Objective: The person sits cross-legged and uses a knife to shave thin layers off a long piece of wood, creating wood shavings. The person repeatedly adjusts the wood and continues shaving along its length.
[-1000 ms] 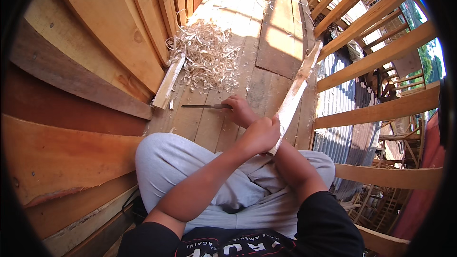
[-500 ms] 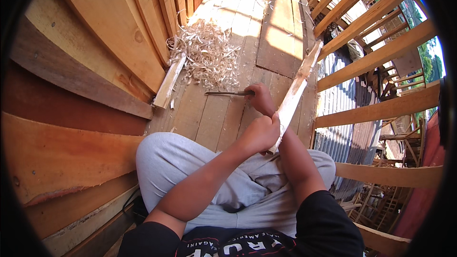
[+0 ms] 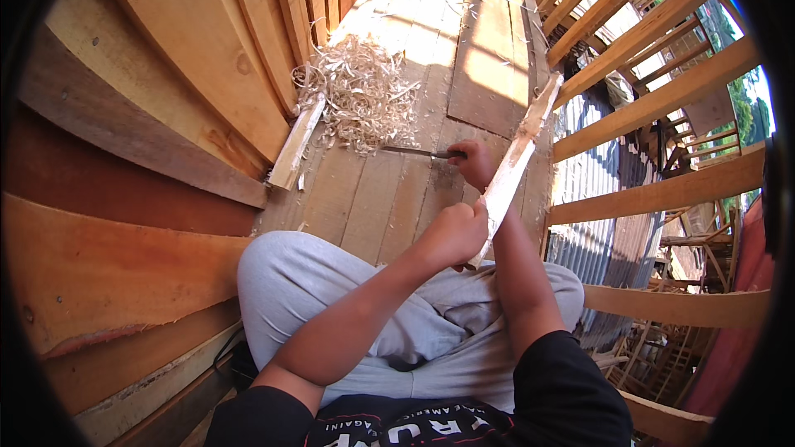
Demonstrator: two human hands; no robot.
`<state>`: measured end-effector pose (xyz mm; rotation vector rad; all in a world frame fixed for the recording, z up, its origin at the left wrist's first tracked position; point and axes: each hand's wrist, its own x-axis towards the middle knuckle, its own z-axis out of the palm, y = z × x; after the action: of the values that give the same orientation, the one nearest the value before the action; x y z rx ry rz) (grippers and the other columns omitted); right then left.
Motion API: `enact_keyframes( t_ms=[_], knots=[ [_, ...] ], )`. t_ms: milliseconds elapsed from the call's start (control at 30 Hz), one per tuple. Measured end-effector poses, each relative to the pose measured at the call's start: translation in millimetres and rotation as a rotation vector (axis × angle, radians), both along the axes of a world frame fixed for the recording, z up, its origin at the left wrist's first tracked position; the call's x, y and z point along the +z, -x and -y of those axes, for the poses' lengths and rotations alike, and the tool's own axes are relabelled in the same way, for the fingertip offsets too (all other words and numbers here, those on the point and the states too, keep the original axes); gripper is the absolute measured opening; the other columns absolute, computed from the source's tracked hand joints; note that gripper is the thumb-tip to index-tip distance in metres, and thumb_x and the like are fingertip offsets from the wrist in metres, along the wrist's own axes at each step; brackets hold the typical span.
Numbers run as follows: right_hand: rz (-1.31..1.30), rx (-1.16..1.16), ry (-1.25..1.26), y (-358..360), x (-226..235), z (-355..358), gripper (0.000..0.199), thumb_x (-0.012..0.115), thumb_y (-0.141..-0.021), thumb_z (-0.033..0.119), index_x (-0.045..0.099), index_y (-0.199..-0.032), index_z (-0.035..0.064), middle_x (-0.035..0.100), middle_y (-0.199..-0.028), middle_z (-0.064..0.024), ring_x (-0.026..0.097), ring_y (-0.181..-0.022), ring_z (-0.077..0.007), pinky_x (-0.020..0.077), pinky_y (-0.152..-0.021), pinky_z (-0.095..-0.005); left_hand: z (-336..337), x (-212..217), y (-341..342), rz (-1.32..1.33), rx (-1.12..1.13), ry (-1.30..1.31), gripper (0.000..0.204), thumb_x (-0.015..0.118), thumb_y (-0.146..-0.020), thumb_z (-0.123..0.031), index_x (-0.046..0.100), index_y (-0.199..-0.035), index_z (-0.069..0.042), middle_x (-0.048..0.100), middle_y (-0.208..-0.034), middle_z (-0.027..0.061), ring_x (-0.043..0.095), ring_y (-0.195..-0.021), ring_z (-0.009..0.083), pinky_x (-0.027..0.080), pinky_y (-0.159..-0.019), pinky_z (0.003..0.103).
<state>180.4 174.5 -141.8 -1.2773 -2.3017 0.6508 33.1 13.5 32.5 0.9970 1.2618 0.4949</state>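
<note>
My left hand (image 3: 454,234) is closed round the near part of a long, pale wooden stick (image 3: 507,172). The stick slants away to the right, and its far end, rough and brown in places, lies by the railing. My right hand (image 3: 474,164) grips the handle of a knife (image 3: 414,151) on the far side of the stick. The blade is dark and thin and points left, its tip close to a heap of curled wood shavings (image 3: 364,99). My right forearm passes beneath the stick, which hides part of it.
A short split piece of wood (image 3: 296,142) leans by the shavings. Plank walls (image 3: 166,41) rise on my left, a slatted wooden railing (image 3: 654,120) stands on my right. My crossed legs (image 3: 306,281) rest on the plank floor (image 3: 352,207), where loose shavings are scattered.
My right hand with the knife has moved away from me and to the right along the stick. The left hand and the stick have hardly moved.
</note>
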Motion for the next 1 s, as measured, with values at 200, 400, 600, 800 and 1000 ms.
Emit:
enact_keyframes(
  t_ms=[200,400,600,800,1000],
  knots=[
    [0.116,0.198,0.238,-8.0,4.1,-1.4,0.022,0.072,-0.071,0.005,0.073,-0.093,0.0031,0.07,-0.095,-0.0174,0.067,-0.089,-0.0324,0.0513,-0.081,-0.0393,0.1,-1.6,0.6,0.006,-0.022,-0.004,0.067,0.023,-0.102,-0.038,0.06,-0.082,0.014,0.061,-0.064,0.0207,0.064,-0.051,0.0301,0.055,-0.05,0.039],
    [0.007,-0.077,0.203,-8.6,1.5,4.0,0.019,0.07,-0.077,0.003,0.07,-0.096,-0.0004,0.069,-0.097,-0.0189,0.066,-0.094,-0.0339,0.0508,-0.082,-0.04,1.4,-2.4,1.1,0.024,-0.016,0.005,0.067,0.023,-0.103,-0.039,0.059,-0.084,0.014,0.061,-0.065,0.0205,0.064,-0.052,0.0299,0.055,-0.048,0.038],
    [-0.14,-0.264,0.401,3.3,-25.9,45.6,0.017,0.066,-0.087,0.007,0.062,-0.101,-0.0015,0.068,-0.085,-0.0171,0.063,-0.071,-0.0261,0.0511,-0.069,-0.0386,-1.3,-7.3,-5.0,-0.003,-0.024,-0.001,0.066,0.023,-0.103,-0.039,0.059,-0.089,0.015,0.062,-0.068,0.0214,0.065,-0.053,0.0302,0.056,-0.048,0.037],
    [0.059,-0.497,0.712,50.3,6.5,85.8,0.024,0.053,-0.095,0.016,0.059,-0.11,-0.0014,0.066,-0.087,-0.0146,0.063,-0.074,-0.0251,0.0498,-0.068,-0.0404,-1.5,-10.5,-4.2,-0.109,-0.02,-0.054,0.066,0.027,-0.101,-0.039,0.063,-0.097,0.017,0.066,-0.087,0.0304,0.068,-0.071,0.0377,0.059,-0.065,0.042],
    [0.515,-0.314,0.202,56.5,17.6,147.7,0.024,0.052,-0.096,0.013,0.058,-0.113,-0.002,0.066,-0.09,-0.0136,0.064,-0.077,-0.0236,0.0503,-0.071,-0.0409,-1.2,-19.5,-8.8,-0.343,-0.023,-0.219,0.065,0.028,-0.1,-0.037,0.062,-0.1,0.017,0.063,-0.106,0.033,0.055,-0.114,0.045,0.035,-0.108,0.048]
  ],
)
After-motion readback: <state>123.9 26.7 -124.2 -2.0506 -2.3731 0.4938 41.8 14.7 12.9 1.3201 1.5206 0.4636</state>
